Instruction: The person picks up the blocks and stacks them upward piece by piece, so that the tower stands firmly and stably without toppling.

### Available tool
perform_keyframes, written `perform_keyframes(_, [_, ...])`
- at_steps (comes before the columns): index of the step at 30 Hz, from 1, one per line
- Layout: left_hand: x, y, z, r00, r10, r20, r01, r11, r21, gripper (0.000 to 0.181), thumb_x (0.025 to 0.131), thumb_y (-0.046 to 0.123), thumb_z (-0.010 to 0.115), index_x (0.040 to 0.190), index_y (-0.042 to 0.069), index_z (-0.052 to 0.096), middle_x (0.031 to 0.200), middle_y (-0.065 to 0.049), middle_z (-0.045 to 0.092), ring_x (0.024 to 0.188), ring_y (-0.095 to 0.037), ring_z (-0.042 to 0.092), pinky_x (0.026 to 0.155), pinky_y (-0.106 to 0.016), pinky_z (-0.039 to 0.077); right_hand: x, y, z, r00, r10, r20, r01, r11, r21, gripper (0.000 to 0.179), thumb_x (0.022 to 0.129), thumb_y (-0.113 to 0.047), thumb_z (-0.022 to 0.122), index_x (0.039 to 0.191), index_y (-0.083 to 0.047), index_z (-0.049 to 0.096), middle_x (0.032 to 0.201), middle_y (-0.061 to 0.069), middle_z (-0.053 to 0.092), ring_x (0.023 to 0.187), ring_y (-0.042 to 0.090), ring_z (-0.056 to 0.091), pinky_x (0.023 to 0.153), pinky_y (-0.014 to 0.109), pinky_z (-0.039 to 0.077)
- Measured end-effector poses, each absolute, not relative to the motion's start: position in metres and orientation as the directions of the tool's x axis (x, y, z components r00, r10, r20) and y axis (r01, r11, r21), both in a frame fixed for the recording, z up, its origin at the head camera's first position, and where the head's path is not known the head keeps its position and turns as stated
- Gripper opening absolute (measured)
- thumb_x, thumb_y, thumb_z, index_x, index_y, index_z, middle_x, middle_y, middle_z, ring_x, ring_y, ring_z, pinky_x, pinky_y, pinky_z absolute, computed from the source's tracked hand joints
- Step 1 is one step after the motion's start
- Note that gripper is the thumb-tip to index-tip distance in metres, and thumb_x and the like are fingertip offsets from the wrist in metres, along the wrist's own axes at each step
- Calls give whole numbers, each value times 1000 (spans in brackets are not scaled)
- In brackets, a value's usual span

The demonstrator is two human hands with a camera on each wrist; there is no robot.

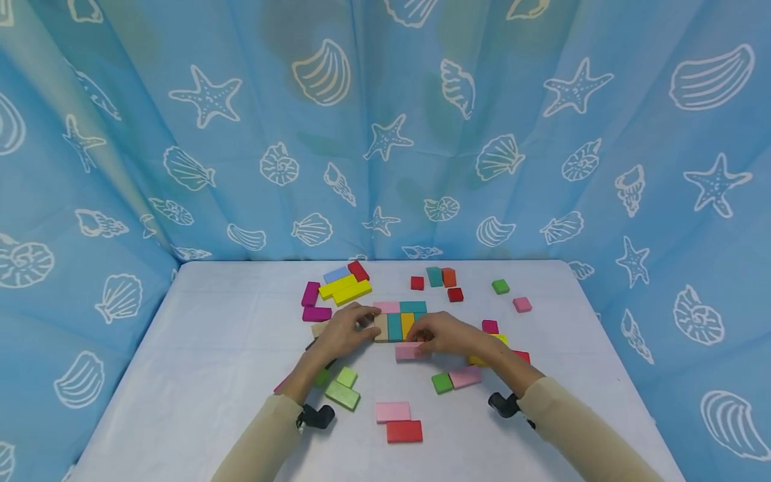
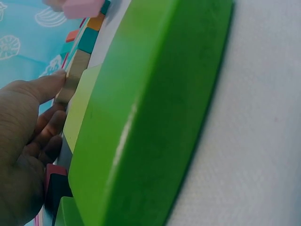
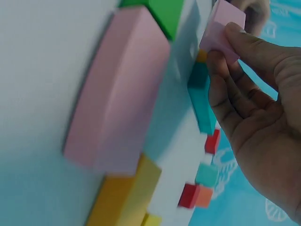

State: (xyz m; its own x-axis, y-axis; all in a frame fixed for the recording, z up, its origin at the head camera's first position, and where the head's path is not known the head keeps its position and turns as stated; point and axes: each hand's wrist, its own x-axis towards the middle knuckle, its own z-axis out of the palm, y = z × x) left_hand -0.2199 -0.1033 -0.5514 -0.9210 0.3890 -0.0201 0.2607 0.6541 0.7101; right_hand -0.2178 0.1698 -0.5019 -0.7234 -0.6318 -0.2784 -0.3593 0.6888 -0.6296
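A smooth, sharp-edged oblong, the pink block is pinched by the right hand, thumb on one face and fingers on the opposite one; the hand comes in from its two o'clock. Just beyond the pink block, around twelve o'clock, a beige block, a teal block and an orange block line up side by side, matt and straight-cut. The left hand, at nine to ten o'clock, has its thumb and forefinger spread and gently bent, the thumb tip touching the beige block. Farther out, two lime blocks touch at eight o'clock, a flat red block lies at six, and long yellow blocks at ten to eleven. The worktop wears finely woven white cloth; behind it hangs a softly creased blue curtain printed with shells and starfish.
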Motion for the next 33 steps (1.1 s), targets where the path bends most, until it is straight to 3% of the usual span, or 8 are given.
perform_keyframes(9, [-219,-102,-550,-925,378,-35,248,671,699,46,92,32,74,136,23,64,114,3,64,101,-13,59,90,-31,54,-210,153,-508,-734,-631,-253,-421,714,-560,28,84,-27,82,109,-27,70,91,-13,61,87,10,58,76,22,53])
perform_keyframes(18, [-219,-104,-551,-920,391,-16,267,657,706,46,93,33,74,136,22,63,115,3,64,101,-13,59,90,-31,54,-204,142,-508,-765,-596,-243,-442,761,-474,26,88,-29,79,112,-23,69,100,-10,60,97,9,56,85,25,55])
perform_keyframes(33, [-218,-104,-551,-919,395,-5,276,651,707,46,92,32,74,136,21,64,114,2,64,101,-13,60,91,-32,54,-209,133,-515,-813,-554,-182,-460,801,-384,34,85,-43,80,103,-24,58,84,-8,53,79,9,53,71,22,48])
